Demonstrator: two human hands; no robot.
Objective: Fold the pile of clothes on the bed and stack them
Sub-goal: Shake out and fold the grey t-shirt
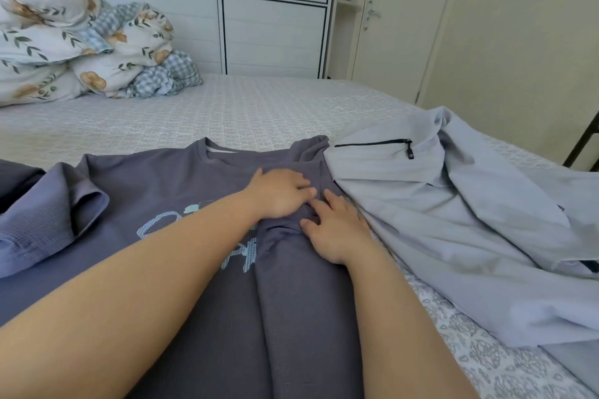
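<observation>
Both hands met on a dark grey T-shirt spread front-up on the bed. Reaching across from the person's left, the left hand lay on the shirt's right shoulder area with its fingers curled down onto the cloth; whether they pinched a fold could not be made out. Just beside it and nearer the person, the right hand rested with fingers spread and fairly straight, pressing the folded-over right side of the shirt flat. Touching the shirt beyond the right hand lay a pale grey garment with a black zip, loose and unfolded. Well to the other side of the left hand sat a blue ribbed garment, crumpled. Far beyond both hands, a floral duvet was heaped against white drawers. The shirt looked light, soft and limp, likely to wrinkle and slide on itself rather than hold a crease, so it would best be taken at the shoulder seam and hem edge and smoothed after each fold.
</observation>
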